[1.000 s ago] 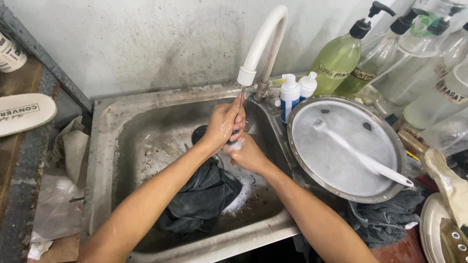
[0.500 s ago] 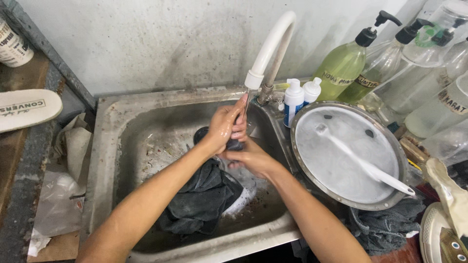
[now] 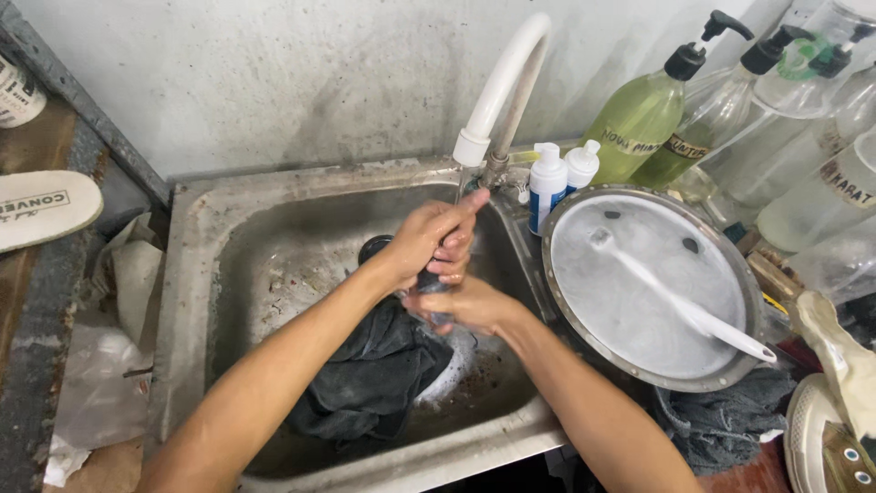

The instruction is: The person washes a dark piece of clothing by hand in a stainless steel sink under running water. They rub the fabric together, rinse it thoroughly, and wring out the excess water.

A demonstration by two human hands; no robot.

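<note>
Under the white curved faucet (image 3: pixel 506 87), seen from the head camera, both hands are meeting over the steel sink (image 3: pixel 196 274). The left hand (image 3: pixel 429 239) is closing its grip from above on a small dark object (image 3: pixel 436 285), fingers wrapped around it, while the right hand (image 3: pixel 465 306) is cupping the same object from below, its fingers curled against it. Just beneath them a dark wet cloth (image 3: pixel 374 374) is lying bunched in the basin beside some foam. Right of the sink, a round metal basin (image 3: pixel 652 288) is holding soapy water and a white ladle (image 3: pixel 684 310). Two small white bottles (image 3: pixel 561 178) are standing between faucet and basin, with green pump bottles (image 3: pixel 639 123) behind.
</note>
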